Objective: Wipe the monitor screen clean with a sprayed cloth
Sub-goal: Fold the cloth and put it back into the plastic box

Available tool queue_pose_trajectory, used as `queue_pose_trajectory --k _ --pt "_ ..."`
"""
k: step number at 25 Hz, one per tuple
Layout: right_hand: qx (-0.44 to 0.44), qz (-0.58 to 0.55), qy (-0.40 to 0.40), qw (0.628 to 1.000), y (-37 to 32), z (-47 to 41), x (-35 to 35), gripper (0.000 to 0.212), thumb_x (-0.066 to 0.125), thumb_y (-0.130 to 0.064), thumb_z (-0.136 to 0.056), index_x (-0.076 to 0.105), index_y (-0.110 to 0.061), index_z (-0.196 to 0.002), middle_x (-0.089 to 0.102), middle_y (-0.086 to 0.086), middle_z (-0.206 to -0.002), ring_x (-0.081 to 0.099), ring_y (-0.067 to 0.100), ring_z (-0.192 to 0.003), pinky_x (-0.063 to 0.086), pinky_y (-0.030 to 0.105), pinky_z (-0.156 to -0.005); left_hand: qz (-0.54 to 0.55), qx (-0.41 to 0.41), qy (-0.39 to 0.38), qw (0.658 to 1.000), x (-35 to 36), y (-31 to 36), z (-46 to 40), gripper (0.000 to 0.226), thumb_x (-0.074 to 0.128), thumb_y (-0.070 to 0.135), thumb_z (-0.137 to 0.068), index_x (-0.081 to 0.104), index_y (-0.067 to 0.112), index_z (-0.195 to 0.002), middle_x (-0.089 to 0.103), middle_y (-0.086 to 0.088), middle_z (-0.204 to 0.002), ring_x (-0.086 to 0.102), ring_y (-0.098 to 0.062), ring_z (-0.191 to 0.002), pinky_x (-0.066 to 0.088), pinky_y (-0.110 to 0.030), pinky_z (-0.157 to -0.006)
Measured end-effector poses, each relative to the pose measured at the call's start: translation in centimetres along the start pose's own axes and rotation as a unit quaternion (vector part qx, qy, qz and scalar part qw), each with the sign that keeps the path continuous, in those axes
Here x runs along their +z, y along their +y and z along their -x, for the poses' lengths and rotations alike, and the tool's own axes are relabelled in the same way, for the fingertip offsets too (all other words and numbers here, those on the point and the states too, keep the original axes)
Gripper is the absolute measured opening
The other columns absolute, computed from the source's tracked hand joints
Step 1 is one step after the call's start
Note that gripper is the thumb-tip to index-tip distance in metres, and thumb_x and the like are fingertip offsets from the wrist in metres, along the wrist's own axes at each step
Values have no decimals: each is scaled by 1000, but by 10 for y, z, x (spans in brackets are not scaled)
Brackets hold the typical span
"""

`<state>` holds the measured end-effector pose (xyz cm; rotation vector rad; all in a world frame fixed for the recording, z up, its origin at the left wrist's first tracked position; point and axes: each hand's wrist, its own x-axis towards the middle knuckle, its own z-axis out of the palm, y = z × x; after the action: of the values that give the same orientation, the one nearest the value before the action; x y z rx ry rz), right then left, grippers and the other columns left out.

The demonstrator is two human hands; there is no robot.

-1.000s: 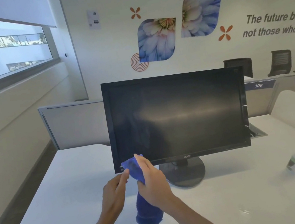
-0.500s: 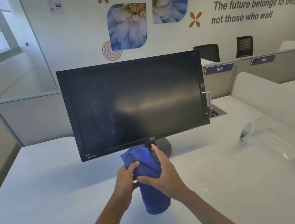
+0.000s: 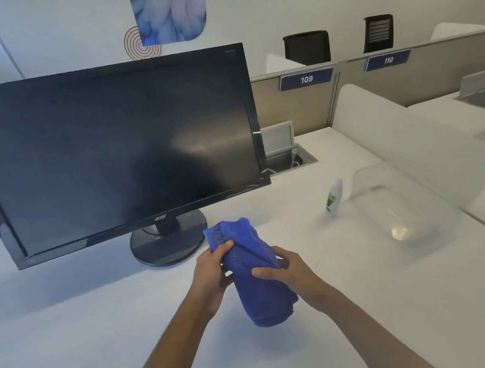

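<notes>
White desk (image 3: pixel 68 341); both hands' grip (image 3: pixel 209 274) (image 3: pixel 294 271) clasps blue cloth (image 3: pixel 258 284) before monitor (image 3: pixel 108 155).

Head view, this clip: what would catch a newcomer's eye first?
The bright blue cloth stands out most, held above the white desk at centre between the left hand and right hand. Behind it on the left stands a large black Acer monitor, its screen dark. To the right, a small spray bottle lies on the desk beside a clear plastic container.
</notes>
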<state>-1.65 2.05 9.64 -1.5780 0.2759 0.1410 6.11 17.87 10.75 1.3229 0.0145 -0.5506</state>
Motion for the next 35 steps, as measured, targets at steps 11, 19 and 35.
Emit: queue_pose_trajectory --k 11,19,35 --pt "-102 111 160 976 -1 21 -183 35 64 -25 -92 62 -26 -127 68 -12 -118 63 5 -108 53 29 -94 -78 -2 -42 996 141 -41 -49 26 63 22 -90 61 15 -115 74 -7 -102 71 -23 -95 54 -43 -92" --pt "-97 186 262 942 -28 21 -296 33 51 -20 -98 60 -39 -123 67 -23 -110 63 0 -100 48 20 -82 -648 176 -108 733 122 -123 -92 81 18 71 -82 29 26 -149 16 6 -160 8 -13 -148 3 -35 -119" --pt "183 209 197 940 -7 -83 -370 35 58 -23 -93 52 -17 -126 60 6 -125 59 28 -103 49 38 -83 -701 241 -73 667 111 -144 -99 64 22 60 -95 16 32 -152 4 13 -161 0 -4 -147 -3 -37 -119"
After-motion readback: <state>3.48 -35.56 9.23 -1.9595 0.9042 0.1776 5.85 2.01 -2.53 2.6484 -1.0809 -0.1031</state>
